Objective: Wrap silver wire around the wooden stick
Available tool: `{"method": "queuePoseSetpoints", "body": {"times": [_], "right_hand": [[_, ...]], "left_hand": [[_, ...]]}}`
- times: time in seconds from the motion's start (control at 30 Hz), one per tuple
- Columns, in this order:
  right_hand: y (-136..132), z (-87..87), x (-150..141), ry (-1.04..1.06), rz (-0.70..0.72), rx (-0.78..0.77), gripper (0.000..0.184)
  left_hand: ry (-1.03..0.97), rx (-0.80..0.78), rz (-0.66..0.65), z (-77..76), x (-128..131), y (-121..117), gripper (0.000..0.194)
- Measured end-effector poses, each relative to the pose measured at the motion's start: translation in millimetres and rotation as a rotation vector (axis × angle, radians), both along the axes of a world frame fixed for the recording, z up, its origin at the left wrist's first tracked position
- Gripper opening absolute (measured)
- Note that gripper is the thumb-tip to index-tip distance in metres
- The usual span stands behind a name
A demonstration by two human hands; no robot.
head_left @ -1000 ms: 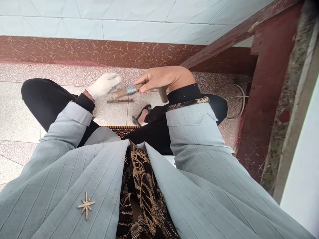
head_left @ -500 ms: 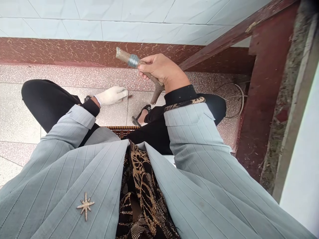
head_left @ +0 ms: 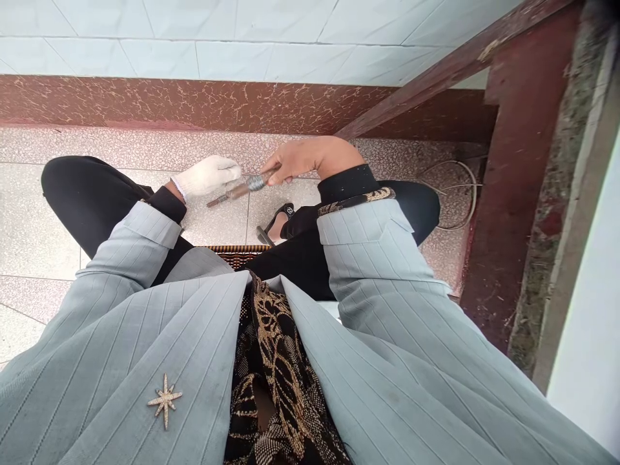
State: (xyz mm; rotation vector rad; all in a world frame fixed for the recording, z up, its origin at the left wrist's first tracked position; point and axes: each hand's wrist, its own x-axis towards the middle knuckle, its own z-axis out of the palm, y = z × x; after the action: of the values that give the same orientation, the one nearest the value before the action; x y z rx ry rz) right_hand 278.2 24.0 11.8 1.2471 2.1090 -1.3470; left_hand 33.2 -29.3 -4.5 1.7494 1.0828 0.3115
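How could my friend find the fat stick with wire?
Find the pale tiled wall, then look down to the bare right hand. The stick pokes from it toward the gloved left hand. It's thicker than the brown rod nearby, with a wide silvery wire coil.

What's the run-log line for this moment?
Left gloved hand: at thin brown rod, grip unclear | Right bare hand: gripping wooden stick | Wire coil: wrapped around stick

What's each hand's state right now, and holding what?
Left hand: closed, seemingly holding the thin brown rod.
Right hand: closed, holding the wire-wrapped stick.
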Motion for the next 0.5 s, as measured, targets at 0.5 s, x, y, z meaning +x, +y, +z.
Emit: {"method": "queuePoseSetpoints", "body": {"times": [0.5], "right_hand": [[-8.2, 21.4, 6.5, 0.686, -0.746, 0.060, 0.070]], "left_hand": [[-0.290, -0.103, 0.185, -9.3, 7.8, -5.4, 0.042]]}}
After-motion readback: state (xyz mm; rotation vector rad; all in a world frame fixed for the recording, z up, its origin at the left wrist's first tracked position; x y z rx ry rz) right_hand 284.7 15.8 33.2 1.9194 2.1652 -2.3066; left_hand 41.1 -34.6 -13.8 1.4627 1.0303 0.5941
